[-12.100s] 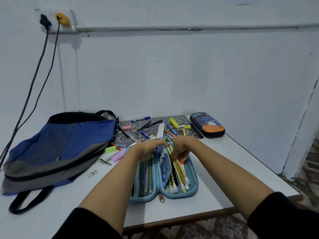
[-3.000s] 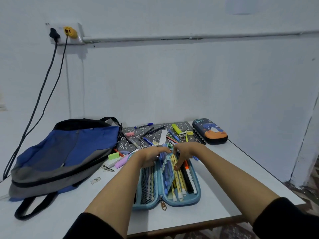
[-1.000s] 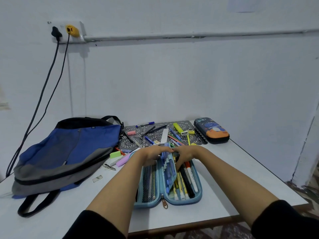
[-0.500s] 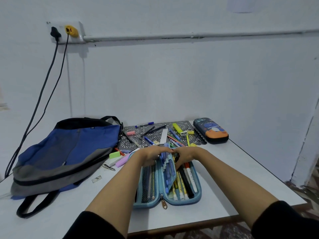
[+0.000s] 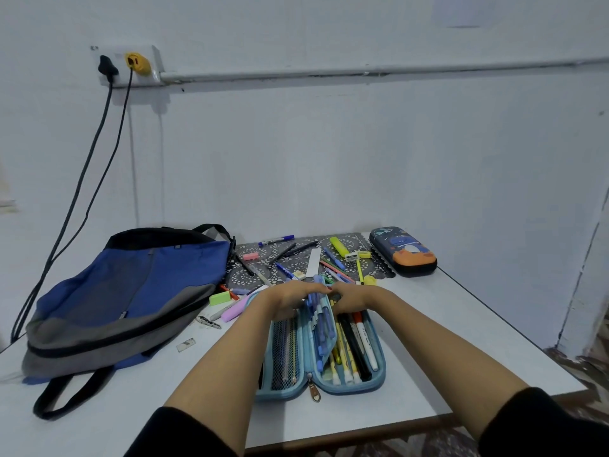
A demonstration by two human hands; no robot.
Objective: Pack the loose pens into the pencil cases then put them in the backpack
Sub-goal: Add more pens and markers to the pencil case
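I worked at my open light-blue fabric pencil case.
My left hand gripped its middle flap; my right hand curled around pens inside.

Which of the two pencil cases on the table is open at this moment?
The light blue pencil case nearest the person: it lies spread flat, with pens showing inside. The dark pencil case at the far right is closed.

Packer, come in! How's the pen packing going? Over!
Left hand on the pen flap, right hand over the markers, grips unclear. Light blue pencil case open, partly filled. Loose pens left on patterned mat. Nothing blocking.
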